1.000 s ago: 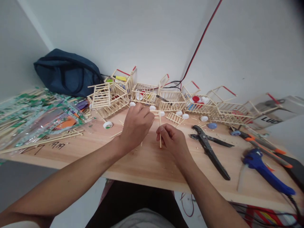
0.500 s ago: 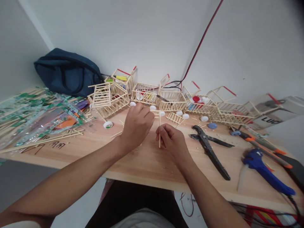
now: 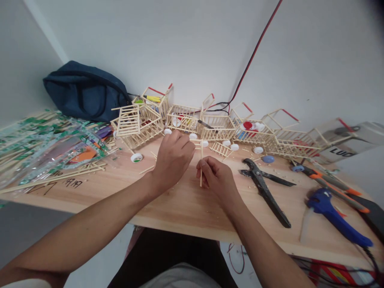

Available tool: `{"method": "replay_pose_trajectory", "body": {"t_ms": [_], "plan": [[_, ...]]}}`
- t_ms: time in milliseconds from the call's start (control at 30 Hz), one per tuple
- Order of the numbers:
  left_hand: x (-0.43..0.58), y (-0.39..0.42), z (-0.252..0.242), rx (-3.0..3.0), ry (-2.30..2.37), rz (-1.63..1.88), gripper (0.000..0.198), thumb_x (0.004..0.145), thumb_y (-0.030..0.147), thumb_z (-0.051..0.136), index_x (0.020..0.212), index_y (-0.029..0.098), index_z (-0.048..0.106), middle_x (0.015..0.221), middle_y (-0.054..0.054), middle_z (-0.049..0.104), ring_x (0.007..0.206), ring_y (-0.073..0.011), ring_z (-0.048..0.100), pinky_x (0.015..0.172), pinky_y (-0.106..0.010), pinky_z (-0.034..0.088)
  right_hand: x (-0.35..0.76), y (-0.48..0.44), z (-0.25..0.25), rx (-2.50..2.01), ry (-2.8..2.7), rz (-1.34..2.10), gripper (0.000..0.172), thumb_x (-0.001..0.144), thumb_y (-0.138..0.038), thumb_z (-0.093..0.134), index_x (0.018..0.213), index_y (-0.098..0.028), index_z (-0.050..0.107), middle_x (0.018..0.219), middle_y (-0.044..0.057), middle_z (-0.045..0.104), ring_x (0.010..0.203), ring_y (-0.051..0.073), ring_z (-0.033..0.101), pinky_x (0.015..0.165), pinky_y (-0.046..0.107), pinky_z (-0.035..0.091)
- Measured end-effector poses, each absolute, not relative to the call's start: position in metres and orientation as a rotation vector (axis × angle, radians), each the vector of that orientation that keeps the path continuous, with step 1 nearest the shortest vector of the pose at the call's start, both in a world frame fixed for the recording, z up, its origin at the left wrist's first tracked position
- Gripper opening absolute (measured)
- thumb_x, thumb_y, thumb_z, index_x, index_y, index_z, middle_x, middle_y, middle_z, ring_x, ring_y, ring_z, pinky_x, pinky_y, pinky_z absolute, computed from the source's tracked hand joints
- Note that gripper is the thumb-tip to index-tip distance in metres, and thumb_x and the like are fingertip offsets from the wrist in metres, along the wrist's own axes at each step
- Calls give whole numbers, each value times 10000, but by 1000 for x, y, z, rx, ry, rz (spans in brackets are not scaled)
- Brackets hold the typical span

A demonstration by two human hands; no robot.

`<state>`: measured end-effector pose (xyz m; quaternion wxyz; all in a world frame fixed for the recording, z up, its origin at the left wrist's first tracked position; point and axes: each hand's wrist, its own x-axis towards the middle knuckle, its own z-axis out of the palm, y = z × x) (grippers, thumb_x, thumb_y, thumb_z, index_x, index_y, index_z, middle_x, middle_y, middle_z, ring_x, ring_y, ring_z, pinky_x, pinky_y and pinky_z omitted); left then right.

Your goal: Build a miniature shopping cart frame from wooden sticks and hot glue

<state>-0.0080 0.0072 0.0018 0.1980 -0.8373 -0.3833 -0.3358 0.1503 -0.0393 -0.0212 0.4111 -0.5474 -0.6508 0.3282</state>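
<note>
My right hand (image 3: 218, 176) pinches a thin wooden stick (image 3: 201, 182) between thumb and fingers, and the stick points away from me. My left hand (image 3: 175, 158) is closed, knuckles up, around short pale sticks (image 3: 197, 141). Their ends stick out past its fingers and meet the far end of the right hand's stick. Whether the pieces are joined there I cannot tell. Behind both hands stands a row of small stick-built carts, among them a cart with a black pen (image 3: 222, 127). A small ladder-like stick panel (image 3: 221, 149) lies just beyond my right hand.
Black cutters (image 3: 265, 192), a blue glue gun (image 3: 339, 216) and orange-handled pliers (image 3: 339, 188) lie at the right. At the left are plastic-wrapped sticks (image 3: 72, 140) and a dark blue bag (image 3: 87, 90). White bottle caps (image 3: 137, 158) and stick scraps dot the wooden table (image 3: 180, 212).
</note>
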Motion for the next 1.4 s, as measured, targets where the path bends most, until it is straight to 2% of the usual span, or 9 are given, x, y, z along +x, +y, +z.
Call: {"method": "replay_pose_trajectory", "body": {"t_ms": [467, 567, 667, 767, 867, 933, 1067, 1200, 1400], "plan": [[-8, 8, 2, -2372, -1062, -957, 212, 882, 171, 486, 696, 167, 588, 745, -74, 579, 778, -221, 455, 692, -374, 365, 150, -38, -21, -1380, -1633, 863, 314, 926, -418, 411, 733, -214, 550, 603, -28, 583, 433, 80, 436, 464, 204, 336], [-9, 8, 4, -2431, -1078, -1096, 134, 875, 182, 500, 878, 160, 632, 775, -64, 609, 789, -211, 485, 744, -372, 395, 153, -36, -22, -1372, -1598, 877, 314, 915, -430, 424, 733, -210, 552, 597, -31, 569, 433, 78, 432, 455, 204, 334], [-14, 10, 8, -2449, -1243, -1418, 205, 868, 185, 505, 1040, 153, 612, 812, -44, 632, 770, -176, 520, 759, -331, 423, 157, -34, -21, -1345, -1535, 914, 301, 901, -438, 446, 748, -203, 553, 603, -32, 565, 446, 77, 431, 444, 201, 330], [-22, 16, 10, -2483, -1576, -1725, 186, 864, 209, 489, 991, 156, 614, 793, -18, 625, 678, -130, 522, 658, -269, 421, 161, -33, -20, -1342, -1492, 934, 299, 889, -453, 460, 764, -198, 553, 602, -32, 566, 443, 76, 426, 431, 201, 323], [-27, 23, 9, -2722, -1801, -1848, 202, 852, 297, 494, 795, 147, 617, 694, -3, 591, 626, -112, 500, 591, -236, 388, 163, -33, -21, -1357, -1477, 932, 310, 878, -471, 473, 768, -194, 558, 605, -30, 573, 435, 73, 423, 426, 202, 319], [-27, 26, 6, -2917, -1943, -1814, 273, 820, 382, 539, 728, 141, 629, 632, 5, 566, 567, -102, 462, 543, -229, 351, 164, -33, -21, -1359, -1467, 935, 317, 874, -481, 474, 770, -194, 559, 604, -30, 574, 435, 74, 421, 427, 202, 321], [-22, 23, 2, -3127, -2067, -1739, 333, 709, 472, 661, 715, 140, 663, 542, 29, 510, 499, -84, 395, 497, -224, 282, 164, -33, -22, -1360, -1469, 922, 316, 874, -482, 473, 775, -195, 562, 604, -27, 575, 438, 78, 423, 430, 203, 330], [-19, 20, -3, -3214, -2091, -1716, 346, 738, 471, 633, 659, 134, 649, 464, 42, 415, 460, -73, 323, 466, -218, 215, 164, -33, -22, -1350, -1487, 915, 310, 881, -470, 469, 774, -196, 565, 605, -30, 570, 445, 76, 424, 437, 201, 335], [-18, 21, -6, -3273, -2117, -1830, 287, 765, 372, 620, 663, 107, 662, 593, -30, 580, 488, -66, 396, 460, -201, 281, 165, -33, -22, -1348, -1520, 891, 308, 895, -456, 451, 776, -196, 565, 611, -32, 561, 452, 76, 427, 446, 202, 338]]}}
